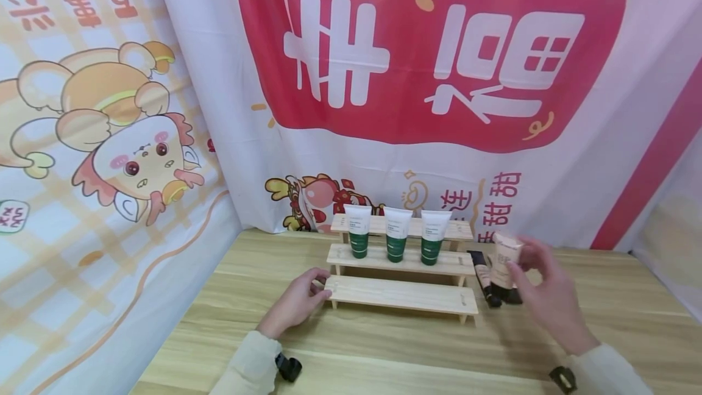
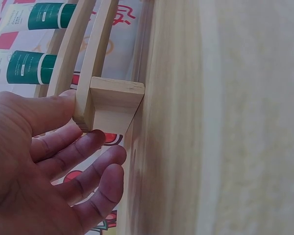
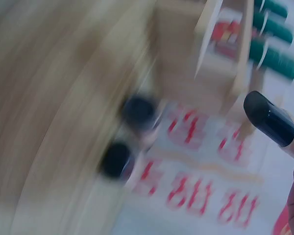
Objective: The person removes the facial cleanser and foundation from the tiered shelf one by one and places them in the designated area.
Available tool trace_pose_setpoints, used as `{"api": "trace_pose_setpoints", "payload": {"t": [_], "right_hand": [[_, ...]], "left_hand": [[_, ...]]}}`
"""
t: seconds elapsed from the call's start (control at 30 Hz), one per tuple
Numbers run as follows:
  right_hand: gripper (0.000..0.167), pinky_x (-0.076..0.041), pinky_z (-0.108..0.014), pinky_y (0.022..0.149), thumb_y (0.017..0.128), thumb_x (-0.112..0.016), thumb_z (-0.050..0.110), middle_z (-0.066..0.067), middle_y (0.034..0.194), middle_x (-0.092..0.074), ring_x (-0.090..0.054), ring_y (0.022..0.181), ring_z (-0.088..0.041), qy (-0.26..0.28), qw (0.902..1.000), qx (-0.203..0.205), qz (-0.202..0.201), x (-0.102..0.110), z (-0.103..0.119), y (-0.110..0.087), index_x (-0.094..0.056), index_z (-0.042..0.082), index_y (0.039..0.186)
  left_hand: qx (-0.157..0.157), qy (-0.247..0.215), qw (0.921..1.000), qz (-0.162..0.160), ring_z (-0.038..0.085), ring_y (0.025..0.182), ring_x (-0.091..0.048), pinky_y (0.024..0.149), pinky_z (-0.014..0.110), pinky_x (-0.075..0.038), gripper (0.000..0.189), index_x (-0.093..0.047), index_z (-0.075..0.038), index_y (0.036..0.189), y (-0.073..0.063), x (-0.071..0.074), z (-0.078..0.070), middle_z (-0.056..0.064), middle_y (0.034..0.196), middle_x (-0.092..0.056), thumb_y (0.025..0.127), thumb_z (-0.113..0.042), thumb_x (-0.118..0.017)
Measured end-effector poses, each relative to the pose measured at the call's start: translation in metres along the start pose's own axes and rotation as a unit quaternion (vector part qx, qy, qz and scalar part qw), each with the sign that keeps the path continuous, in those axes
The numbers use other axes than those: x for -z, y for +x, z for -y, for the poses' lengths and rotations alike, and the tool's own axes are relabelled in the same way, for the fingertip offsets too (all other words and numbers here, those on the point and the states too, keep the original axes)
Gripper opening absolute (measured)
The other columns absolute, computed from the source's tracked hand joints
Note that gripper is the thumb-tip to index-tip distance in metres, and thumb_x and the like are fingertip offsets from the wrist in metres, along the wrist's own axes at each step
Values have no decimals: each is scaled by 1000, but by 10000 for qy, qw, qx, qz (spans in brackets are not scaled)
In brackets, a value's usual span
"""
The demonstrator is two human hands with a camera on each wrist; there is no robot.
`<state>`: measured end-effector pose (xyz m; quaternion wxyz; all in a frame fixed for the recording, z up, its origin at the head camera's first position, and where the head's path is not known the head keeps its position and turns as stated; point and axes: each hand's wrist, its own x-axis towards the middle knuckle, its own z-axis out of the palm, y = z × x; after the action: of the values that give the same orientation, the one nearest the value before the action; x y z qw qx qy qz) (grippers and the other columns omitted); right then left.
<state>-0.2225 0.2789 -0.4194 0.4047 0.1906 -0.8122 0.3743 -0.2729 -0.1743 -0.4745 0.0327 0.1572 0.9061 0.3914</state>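
A three-step wooden display rack [image 1: 403, 294] stands on the table. Three white-and-green tubes [image 1: 396, 233] are lined up upright on its middle step, caps down. My left hand [image 1: 298, 300] grips the left end of the lowest step, with the thumb [image 2: 54, 110] along its edge in the left wrist view. Right of the rack, my right hand [image 1: 548, 288] holds a beige tube [image 1: 504, 258] above the table. The black cap [image 3: 269, 120] of this tube points down and away from the fingers. Below it lie two more beige tubes [image 1: 482, 270] with black caps.
The wooden tabletop [image 1: 351, 346] reaches toward me in front of the rack. Printed cloth [image 1: 433, 78] hangs right behind the rack, and another patterned cloth [image 1: 109, 200] hangs at the left. A dark wrist strap [image 1: 287, 367] sits on the left sleeve.
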Motion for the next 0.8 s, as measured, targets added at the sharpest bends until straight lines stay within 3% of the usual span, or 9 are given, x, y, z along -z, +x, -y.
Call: {"api": "trace_pose_setpoints", "payload": {"t": [0.17,0.3,0.47,0.63,0.8], "right_hand": [[63,-43,-8,68,79,-68,-13,-17,93,-64,-54,77,1,-377,9963,-669,380,16,-39,3,-46,5,135],[56,-47,-17,61,87,-64,-3,-19,94,-63,-56,78,-10,-766,9834,-1320,979,24,-65,7,-42,6,138],[53,-50,-34,59,90,-62,7,-25,96,-61,-59,81,-32,-999,9612,-1900,1731,26,-90,15,-40,-1,137],[59,-51,-42,63,86,-64,10,-27,97,-60,-58,83,-34,-1122,9292,-2435,2543,22,-113,18,-38,-9,136],[63,-49,-50,70,89,-61,15,-35,109,-53,-56,92,-40,-1135,8935,-3084,3061,20,-131,18,-32,-12,138]], "left_hand": [[-12,4,10000,-9,17,93,-58,77,33,-51,37,-52,-7,126,-1,2,-1,5,113,-57,92,-18,-63],[-7,-12,10000,20,17,92,-58,77,33,-51,37,-52,-7,125,-1,2,-3,5,113,-57,92,-18,-63],[-8,11,10000,13,16,92,-58,76,33,-51,37,-52,-6,126,-2,2,-4,5,113,-57,92,-18,-63],[10,27,10000,-8,17,92,-58,76,33,-51,37,-52,-6,126,-1,2,-5,5,112,-57,93,-18,-63],[41,10,10000,6,18,93,-58,77,32,-51,37,-52,-6,126,-2,1,-4,5,113,-57,93,-18,-62]]}}
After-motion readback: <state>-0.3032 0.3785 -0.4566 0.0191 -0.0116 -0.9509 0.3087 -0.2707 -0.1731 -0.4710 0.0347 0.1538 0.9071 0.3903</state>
